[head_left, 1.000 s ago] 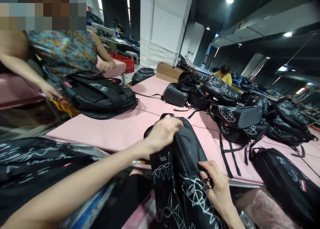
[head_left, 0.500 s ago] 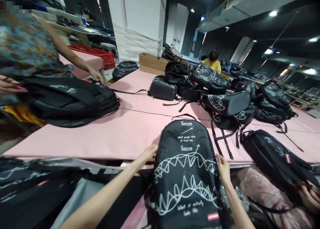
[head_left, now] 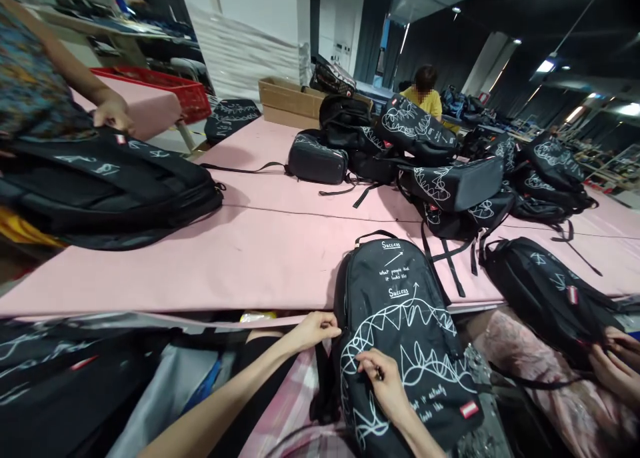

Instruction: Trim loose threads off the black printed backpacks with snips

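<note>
Black fabric forms the printed backpack (head_left: 400, 328) at lower centre, seemingly fully sewn; handwork at its left side looks unfinished. Over it, the right hand (head_left: 386, 379) grips a small dark object (head_left: 380, 373); the left hand (head_left: 321, 329) sits nearly closed at its edge, whether pinching I cannot tell. Piled backpacks (head_left: 453, 185) lie right of centre. Beyond, a cardboard box (head_left: 285, 103), upper centre, and a red crate (head_left: 196, 103), upper left, show no clear contents.

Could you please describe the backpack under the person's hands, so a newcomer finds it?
Find the long pink table, then its near edge, just right of the picture's centre. A black backpack overlaps that edge, left hand at its side, right hand over its front. Unlike its neighbours, it shows the word "Success" twice, readable in white.
</note>
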Demonstrator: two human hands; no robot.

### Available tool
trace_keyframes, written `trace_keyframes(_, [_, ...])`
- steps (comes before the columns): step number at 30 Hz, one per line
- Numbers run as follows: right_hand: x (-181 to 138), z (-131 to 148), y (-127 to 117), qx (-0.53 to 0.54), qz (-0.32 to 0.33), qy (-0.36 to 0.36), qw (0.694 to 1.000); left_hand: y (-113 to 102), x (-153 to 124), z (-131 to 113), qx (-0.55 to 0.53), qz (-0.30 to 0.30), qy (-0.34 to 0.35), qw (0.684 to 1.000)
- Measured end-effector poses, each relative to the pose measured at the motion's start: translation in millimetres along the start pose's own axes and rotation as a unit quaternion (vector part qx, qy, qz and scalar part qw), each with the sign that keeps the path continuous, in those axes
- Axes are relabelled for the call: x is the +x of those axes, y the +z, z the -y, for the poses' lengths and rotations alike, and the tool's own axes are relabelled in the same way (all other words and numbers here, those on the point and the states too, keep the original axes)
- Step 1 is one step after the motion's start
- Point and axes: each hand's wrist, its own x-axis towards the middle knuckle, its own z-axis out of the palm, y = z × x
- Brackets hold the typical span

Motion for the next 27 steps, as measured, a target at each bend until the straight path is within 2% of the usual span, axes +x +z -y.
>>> trace_keyframes(4, [1.3, -13.7, -7.1, 0.024, -0.023, 0.032, 0.999, 10.3, -1.9, -4.6, 0.002, 0.004, -0.016, 1.000])
trace_keyframes(7, [2.2, -11.4, -8.4, 0.007, -0.017, 0.018, 1.000, 14.8, -4.2, -9.4, 0.093, -0.026, 0.000, 0.995])
trace_keyframes(9, [0.1, -6.5, -7.2, -0.007, -0.005, -0.001, 1.000, 13.5, -7.5, -9.7, 0.170, -0.039, 0.043, 0.984])
trace_keyframes(13, [-12.5, 2.3, -1.0, -0.068, 0.086, -0.075, 0.991, -7.2, -11.4, -12.4, 0.320, -0.080, 0.123, 0.936])
trace_keyframes(15, [-19.3, 3.1, 3.0, -0.109, 0.130, -0.102, 0.980, -28.0, -2.0, -22.5, 0.366, -0.118, 0.123, 0.915])
trace_keyframes(19, [-23.6, -0.9, 8.2, -0.134, 0.135, -0.092, 0.977, -78.5, 49.3, -59.3, 0.310, -0.194, 0.056, 0.929])
trace_keyframes(22, [-21.8, -3.3, 8.5, -0.136, 0.128, -0.090, 0.978, -101.6, 90.0, -80.3, 0.271, -0.226, 0.039, 0.935])
trace_keyframes(24, [-21.8, -3.7, 7.7, -0.140, 0.125, -0.091, 0.978, -98.8, 100.5, -82.1, 0.236, -0.246, 0.025, 0.940])
trace_keyframes(27, [-24.4, -4.3, 6.7, -0.152, 0.122, -0.082, 0.977, -64.5, 81.7, -63.2, 0.172, -0.233, 0.000, 0.957])
